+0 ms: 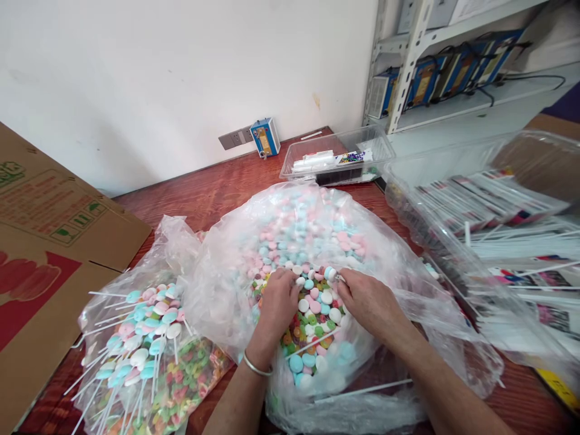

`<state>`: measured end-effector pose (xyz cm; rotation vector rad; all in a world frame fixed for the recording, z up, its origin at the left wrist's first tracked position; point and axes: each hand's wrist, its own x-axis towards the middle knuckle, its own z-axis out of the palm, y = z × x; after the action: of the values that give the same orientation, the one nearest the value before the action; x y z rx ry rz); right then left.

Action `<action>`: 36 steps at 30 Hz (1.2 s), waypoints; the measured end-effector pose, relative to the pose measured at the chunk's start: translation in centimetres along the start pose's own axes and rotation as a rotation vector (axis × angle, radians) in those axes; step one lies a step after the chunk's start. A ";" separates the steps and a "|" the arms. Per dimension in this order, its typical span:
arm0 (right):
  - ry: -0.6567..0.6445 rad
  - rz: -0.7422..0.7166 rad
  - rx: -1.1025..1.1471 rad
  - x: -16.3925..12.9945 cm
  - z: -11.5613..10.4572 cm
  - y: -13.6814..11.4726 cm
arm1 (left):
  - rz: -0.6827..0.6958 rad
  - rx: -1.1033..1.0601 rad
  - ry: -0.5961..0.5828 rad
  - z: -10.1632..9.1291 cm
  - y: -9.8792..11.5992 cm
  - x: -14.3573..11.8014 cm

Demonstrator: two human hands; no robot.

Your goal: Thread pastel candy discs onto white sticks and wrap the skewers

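big clear bag (389, 254) of loose candy discs fills frame centre | smaller bag of finished lollipops (136, 356) lower left | left hand (277, 305) curled closed, fingers down among the discs, contents not discernible | right hand (367, 302) pinches a blue disc (330, 273) at its fingertips, just above the pile, centre

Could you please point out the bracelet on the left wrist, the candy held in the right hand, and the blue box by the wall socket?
bracelet (256, 367), head view, band across the wrist.
candy (330, 273), head view, blue-white disc.
blue box (265, 137), head view, front face.
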<state>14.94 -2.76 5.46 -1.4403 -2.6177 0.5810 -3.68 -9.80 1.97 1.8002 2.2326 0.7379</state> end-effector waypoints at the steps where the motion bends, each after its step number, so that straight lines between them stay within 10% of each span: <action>1: 0.012 0.005 0.016 0.0 0.1 0.0 | -0.022 -0.081 0.004 -0.2 -0.2 0.0; 9: 0.099 0.021 0.094 0.4 1.0 0.4 | -0.275 -0.340 -0.073 -1.2 -0.7 1.7; 15: 0.074 0.014 0.064 0.3 0.5 0.3 | -0.158 -0.226 -0.281 -2.0 0.1 1.8; 20: 0.034 0.021 0.051 0.2 0.2 0.0 | -0.147 -0.039 -0.142 -2.2 0.6 1.7; 36: 0.007 0.002 0.014 0.0 0.4 0.0 | 0.041 -0.068 -0.415 -2.2 1.2 2.2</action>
<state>14.82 -2.92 5.10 -1.4386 -2.6013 0.5926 -4.16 -8.12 4.83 1.7770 1.8839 0.3939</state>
